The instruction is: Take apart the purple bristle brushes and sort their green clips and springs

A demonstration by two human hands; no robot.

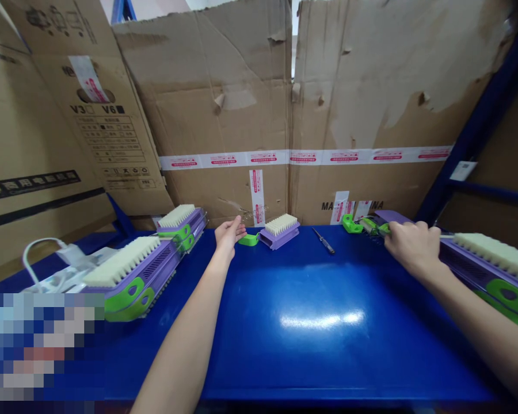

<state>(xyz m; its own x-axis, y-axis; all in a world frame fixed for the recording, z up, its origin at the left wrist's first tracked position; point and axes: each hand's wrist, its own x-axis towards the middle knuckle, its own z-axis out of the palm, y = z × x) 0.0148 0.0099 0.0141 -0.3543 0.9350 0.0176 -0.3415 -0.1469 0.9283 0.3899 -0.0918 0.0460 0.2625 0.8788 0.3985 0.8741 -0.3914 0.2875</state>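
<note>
Near the back of the blue table, my left hand [229,234] has its fingers drawn together; whatever they may pinch is too small to see. Just right of it lie a bright green handle piece [248,240] and a purple brush [280,231] with cream bristles facing up. My right hand [413,246] is closed at the back right, its fingers curled over, and what is inside them is hidden. Beside it are green and clear parts [371,226], a green piece [351,224] and a flat purple piece [391,216].
A screwdriver [323,240] lies at the table's back middle. Purple-and-green brushes stand stacked at left [132,273], farther back [182,227] and right [496,264]. A white cable [37,250] is at the left. Cardboard walls [224,115] enclose the table [319,356].
</note>
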